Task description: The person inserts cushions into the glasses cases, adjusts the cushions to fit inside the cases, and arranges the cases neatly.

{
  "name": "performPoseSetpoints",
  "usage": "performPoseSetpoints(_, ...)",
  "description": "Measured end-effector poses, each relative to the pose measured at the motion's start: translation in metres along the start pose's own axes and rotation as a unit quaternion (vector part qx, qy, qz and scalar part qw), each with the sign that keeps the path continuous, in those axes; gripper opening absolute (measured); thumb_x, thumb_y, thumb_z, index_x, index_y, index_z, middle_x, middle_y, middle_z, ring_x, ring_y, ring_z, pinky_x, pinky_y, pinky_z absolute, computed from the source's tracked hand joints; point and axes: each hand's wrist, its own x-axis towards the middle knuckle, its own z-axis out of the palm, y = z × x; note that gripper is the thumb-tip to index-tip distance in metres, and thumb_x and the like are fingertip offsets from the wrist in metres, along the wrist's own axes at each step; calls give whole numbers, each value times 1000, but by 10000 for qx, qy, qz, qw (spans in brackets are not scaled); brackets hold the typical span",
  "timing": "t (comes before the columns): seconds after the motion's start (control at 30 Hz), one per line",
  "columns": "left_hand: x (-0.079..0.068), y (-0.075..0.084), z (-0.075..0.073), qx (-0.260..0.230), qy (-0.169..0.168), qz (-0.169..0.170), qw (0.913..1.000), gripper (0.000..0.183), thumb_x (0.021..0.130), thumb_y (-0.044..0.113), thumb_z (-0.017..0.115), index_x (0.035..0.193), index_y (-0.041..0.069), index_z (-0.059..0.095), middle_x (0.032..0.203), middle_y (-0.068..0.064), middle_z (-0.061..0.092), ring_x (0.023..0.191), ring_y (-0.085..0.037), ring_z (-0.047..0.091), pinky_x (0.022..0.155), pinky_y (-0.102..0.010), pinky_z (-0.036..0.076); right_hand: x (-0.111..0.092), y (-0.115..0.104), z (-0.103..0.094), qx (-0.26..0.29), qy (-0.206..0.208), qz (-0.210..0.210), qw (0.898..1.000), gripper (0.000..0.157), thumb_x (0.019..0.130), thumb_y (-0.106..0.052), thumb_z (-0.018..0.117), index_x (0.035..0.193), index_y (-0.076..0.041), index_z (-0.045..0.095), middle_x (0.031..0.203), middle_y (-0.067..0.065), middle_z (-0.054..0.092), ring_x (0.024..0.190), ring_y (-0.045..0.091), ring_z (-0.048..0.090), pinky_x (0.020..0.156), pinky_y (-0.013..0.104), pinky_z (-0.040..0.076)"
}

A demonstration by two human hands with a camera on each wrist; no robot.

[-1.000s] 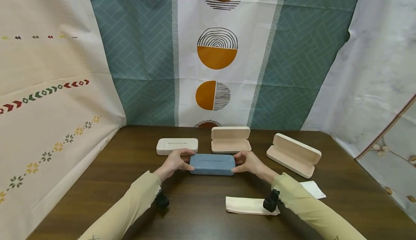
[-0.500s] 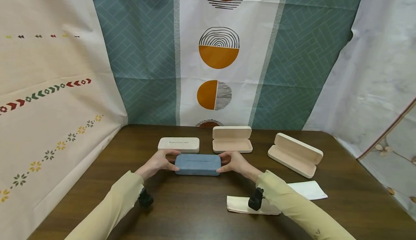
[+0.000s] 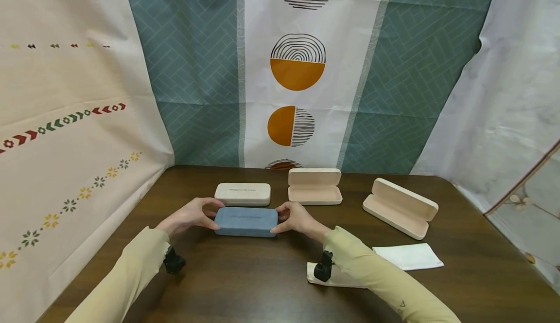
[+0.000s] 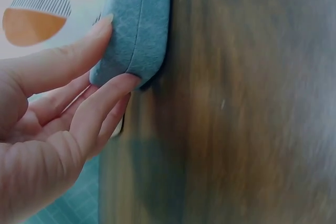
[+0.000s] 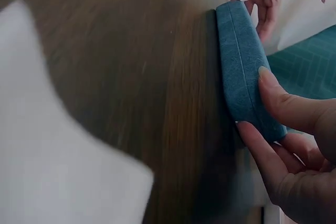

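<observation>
A blue, closed glasses case lies crosswise in the middle of the head view, long side toward me. My left hand grips its left end, thumb and fingers bent around the corner. At the other end, my right hand holds the case between thumb and fingers. In the left wrist view the thumb and fingertips press on the textured blue case, whose seam shows along its side. The right wrist view shows the case low over or on the wood; I cannot tell which.
Behind the blue case lies a closed white glasses case. Two cream cases stand open, one at back centre and one angled at right. A white cloth and a folded cream cloth, partly under my right sleeve, lie nearer.
Both hands have moved left together, carrying or sliding the blue case from the centre toward a spot in front of the closed white case. The other cases and the cloths have stayed put.
</observation>
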Motion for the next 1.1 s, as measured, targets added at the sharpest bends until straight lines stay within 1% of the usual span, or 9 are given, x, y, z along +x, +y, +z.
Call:
performPoseSetpoints(0.1,-5,-2,-9,49,-74,-6,10000,63,67,0,78,121,-8,47,125,-25,41,110,-41,44,76,-38,48,4,-4,9,1,-6,-31,10000,50,62,-4,83,105,5,57,94,8,59,88,24,59,71,29,49)
performPoseSetpoints(0.23,-9,-2,-17,34,-103,-34,9999,62,67,-1,78,120,-7,47,125,-25,41,111,-42,43,75,-38,48,9,-6,16,-26,42,66,10000,51,61,-6,84,104,3,58,94,7,60,88,23,59,72,29,49)
performPoseSetpoints(0.5,-8,-3,-19,162,-39,-109,9998,61,66,0,79,118,-6,49,123,-24,43,111,-42,44,75,-37,48,9,-8,18,-61,65,111,9999,51,63,-6,83,106,3,57,95,8,60,90,23,59,73,30,49)
performPoseSetpoints(0.63,-7,-2,-18,253,-50,-58,9997,60,66,0,79,119,-6,49,122,-24,44,109,-41,45,75,-37,48,7,-7,14,-41,-55,38,10000,52,64,-6,82,108,4,56,98,10,59,91,24,59,73,29,48)
performPoseSetpoints(0.77,-4,3,-18,389,-126,57,9991,61,66,-1,79,118,-9,49,120,-25,46,106,-40,48,75,-38,48,5,-2,1,269,-371,-149,9988,56,67,-3,79,115,7,51,107,16,56,94,29,58,72,30,49)
performPoseSetpoints(0.83,-4,7,-20,539,-143,184,9983,60,66,0,79,117,-10,50,119,-26,47,105,-41,49,75,-38,48,2,1,-9,597,-604,-154,9963,55,70,1,77,117,10,50,110,22,54,94,30,58,72,32,50)
performPoseSetpoints(0.93,-3,15,-24,763,-1,403,9963,58,66,1,79,115,-12,51,116,-27,51,102,-41,50,75,-39,48,-2,6,-30,929,-1047,-176,9900,48,73,5,72,114,14,50,110,27,54,92,29,59,72,34,50)
performPoseSetpoints(1.0,-2,22,-26,817,101,568,9950,57,67,2,79,115,-12,51,114,-28,52,103,-42,50,76,-38,48,-5,8,-44,1082,-1393,-148,9842,42,75,7,69,113,15,51,109,29,54,91,29,60,72,36,50)
performPoseSetpoints(1.1,1,34,-22,840,101,756,9935,55,70,6,78,117,-10,53,115,-25,53,106,-40,49,79,-38,46,-12,14,-66,1051,-1886,-214,9762,38,77,8,67,111,16,52,108,31,54,90,29,60,73,38,49)
